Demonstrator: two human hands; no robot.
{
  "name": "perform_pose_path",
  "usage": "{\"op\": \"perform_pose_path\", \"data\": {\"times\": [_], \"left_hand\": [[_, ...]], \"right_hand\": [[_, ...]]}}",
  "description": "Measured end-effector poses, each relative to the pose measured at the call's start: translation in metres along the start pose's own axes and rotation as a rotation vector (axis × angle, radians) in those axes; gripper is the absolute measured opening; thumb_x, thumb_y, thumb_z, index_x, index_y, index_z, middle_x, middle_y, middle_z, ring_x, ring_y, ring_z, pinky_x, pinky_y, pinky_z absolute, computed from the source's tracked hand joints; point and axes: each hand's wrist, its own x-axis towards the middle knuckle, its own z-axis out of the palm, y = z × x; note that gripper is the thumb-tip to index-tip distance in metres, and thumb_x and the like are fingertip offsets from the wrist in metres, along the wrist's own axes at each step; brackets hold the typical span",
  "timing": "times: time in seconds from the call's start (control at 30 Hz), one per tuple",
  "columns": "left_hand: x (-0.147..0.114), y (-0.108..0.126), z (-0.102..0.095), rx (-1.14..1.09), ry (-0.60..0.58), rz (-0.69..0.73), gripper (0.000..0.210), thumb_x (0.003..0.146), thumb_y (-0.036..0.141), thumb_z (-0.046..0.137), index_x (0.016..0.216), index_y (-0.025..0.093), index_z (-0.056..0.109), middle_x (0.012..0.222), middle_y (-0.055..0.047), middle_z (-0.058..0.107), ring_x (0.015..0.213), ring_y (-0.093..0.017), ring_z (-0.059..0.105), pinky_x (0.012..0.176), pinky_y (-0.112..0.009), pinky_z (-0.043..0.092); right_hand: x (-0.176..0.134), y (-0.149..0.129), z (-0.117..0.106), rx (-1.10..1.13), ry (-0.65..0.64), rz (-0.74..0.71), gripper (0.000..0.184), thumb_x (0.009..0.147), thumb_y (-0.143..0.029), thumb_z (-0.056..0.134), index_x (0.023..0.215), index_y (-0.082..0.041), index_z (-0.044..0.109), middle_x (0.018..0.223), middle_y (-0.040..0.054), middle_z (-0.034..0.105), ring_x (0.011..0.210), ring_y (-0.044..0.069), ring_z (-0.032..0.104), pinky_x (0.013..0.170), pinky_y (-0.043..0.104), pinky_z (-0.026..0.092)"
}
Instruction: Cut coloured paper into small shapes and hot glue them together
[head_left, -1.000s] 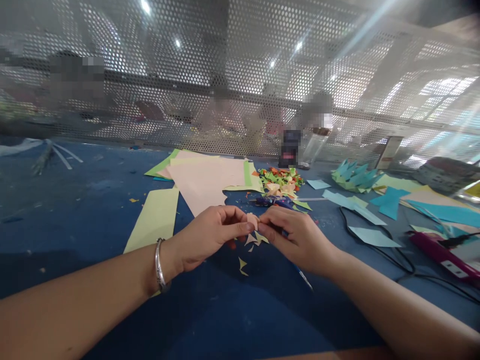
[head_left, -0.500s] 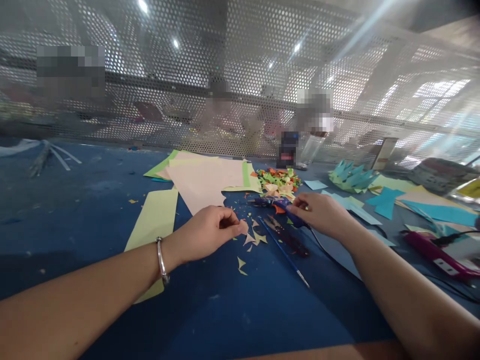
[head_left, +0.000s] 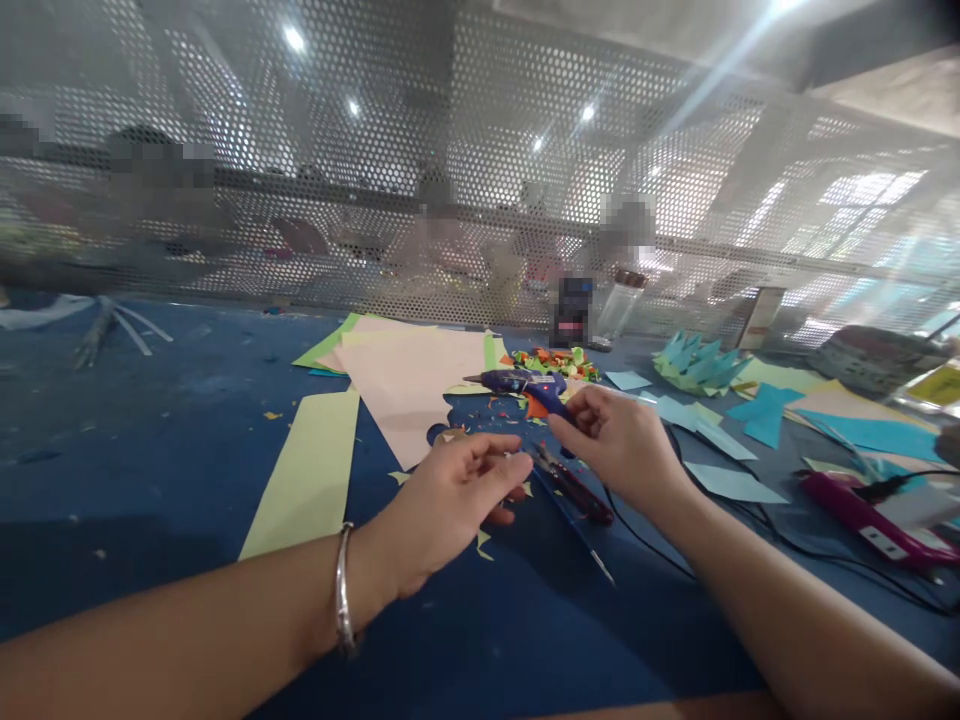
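My right hand (head_left: 622,435) grips the handle of a blue hot glue gun (head_left: 525,384) with an orange trigger. The gun is lifted above the table, its nozzle pointing left and a small red light showing. My left hand (head_left: 465,500), wearing a silver bangle, is closed with thumb and fingertips drawn together; whatever they hold is hidden. Close to those fingertips lie a slim blue stick-like tool (head_left: 574,525) with a silvery tip and a dark red-handled cutting tool (head_left: 576,490). Pale paper scraps (head_left: 484,545) are partly covered by my left hand.
Large pink and green paper sheets (head_left: 397,375) and a pale yellow strip (head_left: 304,470) lie left. Behind the gun is a heap of colourful paper bits (head_left: 555,360). A folded blue paper piece (head_left: 701,362), blue slips and a magenta power strip (head_left: 874,520) with cords are right.
The glue gun has risen off the table and shifted slightly left in my right hand. My left hand has moved right and nearer to me; the small pink paper piece at its fingertips no longer shows.
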Motion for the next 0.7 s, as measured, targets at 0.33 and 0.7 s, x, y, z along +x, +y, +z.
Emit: {"op": "perform_pose_path", "data": {"times": [0.33,0.7], "left_hand": [[0.017,-0.001,0.031,-0.537,0.087,0.041,0.033,0.088,0.039,0.073,0.115,0.019,0.069,0.118,-0.011,0.07,0.112,-0.025,0.062,0.087,-0.034,0.052],[0.017,0.011,0.013,-0.604,-0.04,-0.087,0.025,0.081,0.03,0.081,0.103,0.02,0.075,0.109,-0.01,0.072,0.102,-0.024,0.065,0.087,-0.039,0.055]], "right_hand": [[-0.024,-0.031,0.012,0.325,-0.014,-0.148,0.014,0.083,-0.027,0.068,0.095,-0.021,0.066,0.077,0.0001,0.067,0.065,0.014,0.061,0.062,0.026,0.048],[0.003,-0.015,-0.013,1.04,0.114,0.156,0.028,0.092,-0.046,0.066,0.096,-0.018,0.071,0.075,0.0008,0.062,0.058,0.011,0.057,0.053,0.024,0.049]]}}
